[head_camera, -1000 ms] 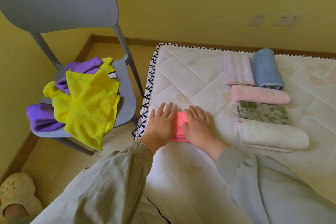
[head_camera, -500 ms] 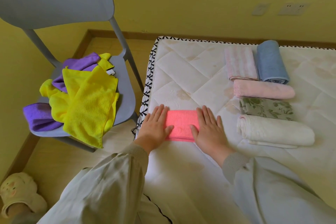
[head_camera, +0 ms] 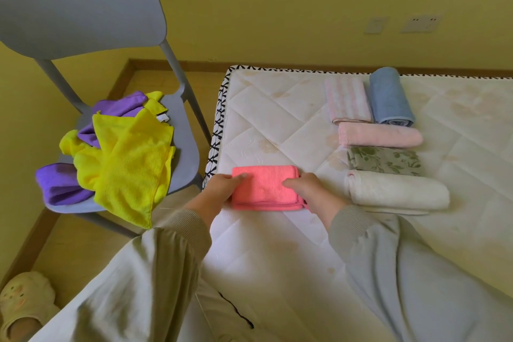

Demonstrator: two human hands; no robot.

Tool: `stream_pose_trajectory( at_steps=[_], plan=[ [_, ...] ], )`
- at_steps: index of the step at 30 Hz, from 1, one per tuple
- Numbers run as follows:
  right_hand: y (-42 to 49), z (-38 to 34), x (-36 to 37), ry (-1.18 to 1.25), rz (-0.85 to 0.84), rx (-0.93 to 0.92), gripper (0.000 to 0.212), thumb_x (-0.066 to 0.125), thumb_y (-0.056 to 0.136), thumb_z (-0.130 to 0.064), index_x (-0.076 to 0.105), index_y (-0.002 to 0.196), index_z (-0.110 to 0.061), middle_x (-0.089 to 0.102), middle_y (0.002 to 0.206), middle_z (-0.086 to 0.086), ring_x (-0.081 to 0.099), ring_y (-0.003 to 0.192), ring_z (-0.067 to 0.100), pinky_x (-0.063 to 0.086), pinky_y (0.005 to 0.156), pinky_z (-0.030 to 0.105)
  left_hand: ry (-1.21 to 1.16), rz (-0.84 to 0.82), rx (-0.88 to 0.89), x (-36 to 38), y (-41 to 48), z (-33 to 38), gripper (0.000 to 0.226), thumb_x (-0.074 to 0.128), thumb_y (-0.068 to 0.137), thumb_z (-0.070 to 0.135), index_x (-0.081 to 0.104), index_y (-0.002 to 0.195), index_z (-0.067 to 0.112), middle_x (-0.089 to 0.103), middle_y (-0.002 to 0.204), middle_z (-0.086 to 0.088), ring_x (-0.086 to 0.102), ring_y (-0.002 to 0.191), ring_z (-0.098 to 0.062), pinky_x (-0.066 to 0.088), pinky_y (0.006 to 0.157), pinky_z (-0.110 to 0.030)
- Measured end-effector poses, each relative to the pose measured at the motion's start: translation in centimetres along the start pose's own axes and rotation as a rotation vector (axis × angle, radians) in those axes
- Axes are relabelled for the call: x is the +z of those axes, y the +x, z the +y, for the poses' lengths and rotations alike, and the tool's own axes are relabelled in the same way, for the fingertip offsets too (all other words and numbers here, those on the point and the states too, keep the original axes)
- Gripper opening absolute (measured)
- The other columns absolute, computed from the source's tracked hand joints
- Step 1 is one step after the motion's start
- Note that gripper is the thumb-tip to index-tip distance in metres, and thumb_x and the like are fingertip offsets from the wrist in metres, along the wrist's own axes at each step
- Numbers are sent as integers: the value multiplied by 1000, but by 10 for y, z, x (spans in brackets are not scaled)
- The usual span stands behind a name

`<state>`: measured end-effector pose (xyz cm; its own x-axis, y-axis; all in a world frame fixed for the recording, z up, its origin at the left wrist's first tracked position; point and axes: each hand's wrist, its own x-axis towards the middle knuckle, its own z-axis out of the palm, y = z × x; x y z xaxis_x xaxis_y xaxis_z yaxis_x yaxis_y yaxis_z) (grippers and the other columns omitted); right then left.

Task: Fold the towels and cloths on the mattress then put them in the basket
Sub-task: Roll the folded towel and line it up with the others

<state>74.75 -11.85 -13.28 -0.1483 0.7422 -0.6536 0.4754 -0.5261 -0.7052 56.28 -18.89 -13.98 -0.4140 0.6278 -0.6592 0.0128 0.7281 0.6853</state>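
A folded coral-pink cloth (head_camera: 268,187) lies near the left edge of the white quilted mattress (head_camera: 277,119). My left hand (head_camera: 219,189) grips its left end, thumb on top. My right hand (head_camera: 312,189) grips its right end the same way. To the right lie folded towels: a striped pink one (head_camera: 347,100), a rolled blue one (head_camera: 390,97), a pink one (head_camera: 380,134), a green floral one (head_camera: 384,161) and a white one (head_camera: 397,189). No basket is in view.
A grey chair (head_camera: 183,147) stands left of the mattress with unfolded yellow cloths (head_camera: 130,164) and purple cloths (head_camera: 61,184) heaped on its seat. A yellow wall with sockets (head_camera: 419,23) runs behind. A slippered foot (head_camera: 23,300) rests on the wooden floor at the lower left.
My hands slid apart from the cloth's middle to its two ends, then curled from flat pressing to gripping those ends.
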Motion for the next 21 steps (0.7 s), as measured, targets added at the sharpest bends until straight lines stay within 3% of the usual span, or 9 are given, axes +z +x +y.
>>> stream_pose_trajectory(
  at_steps=[2, 6, 9, 11, 13, 15, 17, 18, 21],
  plan=[
    [-3, 0, 2, 62, -46, 48, 25, 64, 84, -7, 60, 108, -7, 64, 88, 12, 63, 75, 26, 53, 62, 28, -141, -52, -70, -2, -3, 2, 41, 74, 81, 32, 61, 108, 4, 65, 111, -13, 63, 101, -29, 50, 95, -44],
    [-9, -10, -3, 22, 9, -34, 19, 64, 87, -12, 63, 102, -2, 63, 93, 12, 61, 84, 26, 48, 69, 30, -390, -227, -102, 1, -14, 8, 38, 66, 86, 8, 53, 120, 3, 63, 113, -12, 61, 98, -26, 53, 87, -40],
    [-14, -27, -17, -67, 59, -133, 14, 65, 87, -19, 64, 95, -7, 58, 76, 5, 55, 62, 18, 37, 45, 19, -441, -302, -77, 4, -20, 14, 37, 59, 88, 2, 50, 124, 5, 61, 117, -13, 62, 97, -26, 54, 72, -36],
    [-14, -36, -26, 271, -45, -68, 11, 66, 88, -17, 64, 93, -8, 63, 66, 3, 60, 52, 14, 43, 41, 15, -516, -306, -52, 6, -19, 18, 38, 56, 89, -1, 49, 126, 5, 60, 121, -14, 62, 98, -26, 56, 68, -35],
    [-15, -45, -34, 691, -187, 25, 13, 64, 89, -25, 64, 88, -12, 67, 68, 2, 64, 60, 13, 52, 53, 21, -618, -291, -15, 9, -19, 24, 39, 55, 90, -2, 50, 128, 4, 60, 124, -15, 62, 103, -28, 59, 69, -34],
    [-11, -47, -39, 928, -256, 56, 30, 61, 88, -41, 64, 94, -12, 66, 82, 6, 62, 79, 17, 53, 73, 28, -723, -264, 22, 15, -20, 32, 38, 54, 90, -4, 51, 128, 3, 62, 121, -16, 63, 102, -28, 60, 69, -33],
    [-9, -45, -38, 924, -308, 35, 46, 60, 84, -52, 64, 108, -13, 65, 94, 8, 59, 93, 21, 47, 89, 33, -777, -230, 49, 24, -22, 40, 35, 54, 90, -5, 53, 125, 2, 64, 113, -15, 64, 96, -27, 60, 67, -33],
    [-9, -44, -35, 863, -320, 20, 43, 59, 84, -51, 63, 108, -16, 65, 94, 7, 59, 93, 21, 44, 90, 34, -785, -208, 58, 28, -22, 44, 34, 55, 90, -5, 53, 123, 2, 64, 111, -15, 64, 94, -26, 60, 65, -32],
    [-3, -42, -22, 738, -269, -31, 13, 61, 89, -25, 61, 101, -20, 63, 92, 1, 57, 91, 17, 36, 95, 33, -769, -139, 78, 41, -20, 54, 34, 59, 88, -5, 56, 121, 2, 65, 109, -16, 64, 91, -26, 58, 64, -34]
  ],
)
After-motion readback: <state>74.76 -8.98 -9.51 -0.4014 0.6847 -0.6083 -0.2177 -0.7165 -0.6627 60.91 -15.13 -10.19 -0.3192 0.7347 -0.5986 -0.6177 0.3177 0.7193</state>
